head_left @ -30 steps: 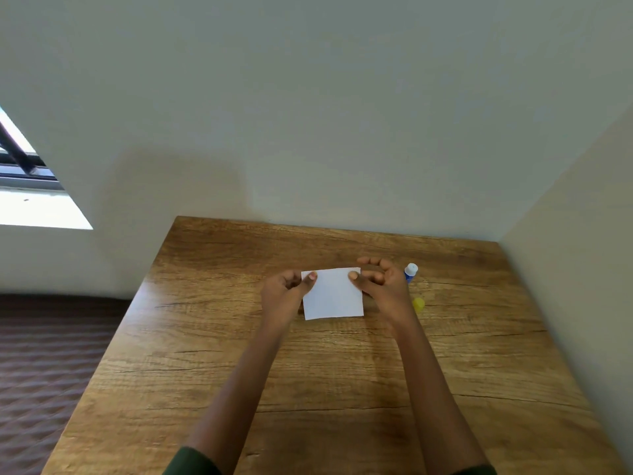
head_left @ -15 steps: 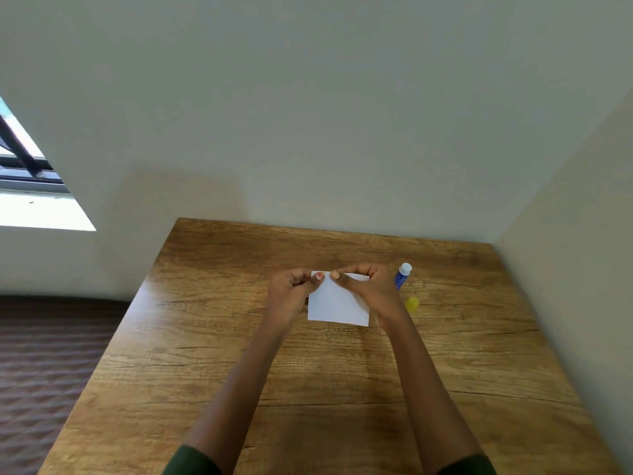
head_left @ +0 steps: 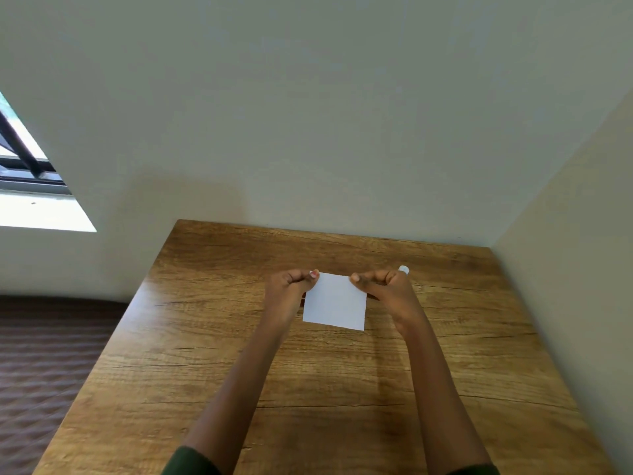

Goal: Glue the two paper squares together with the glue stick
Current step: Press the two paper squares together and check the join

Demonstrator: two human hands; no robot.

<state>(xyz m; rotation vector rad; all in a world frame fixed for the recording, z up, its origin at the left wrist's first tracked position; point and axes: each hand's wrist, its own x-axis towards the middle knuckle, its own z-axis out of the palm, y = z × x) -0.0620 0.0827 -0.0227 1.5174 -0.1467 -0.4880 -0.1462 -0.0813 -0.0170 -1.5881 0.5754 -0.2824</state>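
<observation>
Paper: the paper (head_left: 337, 305) is a white square lying near the middle of the counter (head_left: 239, 354); only one sheet can be made out, and whether the second lies squarely under it cannot be told
Left: the left hand (head_left: 289, 291) pinches the paper's far left corner, thumb on top and fingers curled in
Right: the right hand (head_left: 387, 289) pinches the far right corner the same way
Glue: of the glue stick (head_left: 404, 269) only a white tip shows, just beyond the right hand's knuckles; the rest is hidden, so whether it is capped cannot be told
Step, as judged: squaring up or pressing the joined sheets; which of the two cannot be told
Risk, slip: wet glue lets one sheet slide on the other; uneven pull from the two pinches would set the edges askew
Risk, buckle: corners pushed toward each other would bow thin paper into a crease; corners pulled apart could tear it
Risk, weak bond: pressure falls only at the far corners; the near edge may lift or peel
Risk, smear: glue squeezed out at the edges could stick the paper to the counter or to fingertips
Risk, knock: the right hand sits close to the glue stick; a backward sweep could tip it and set it rolling
</observation>
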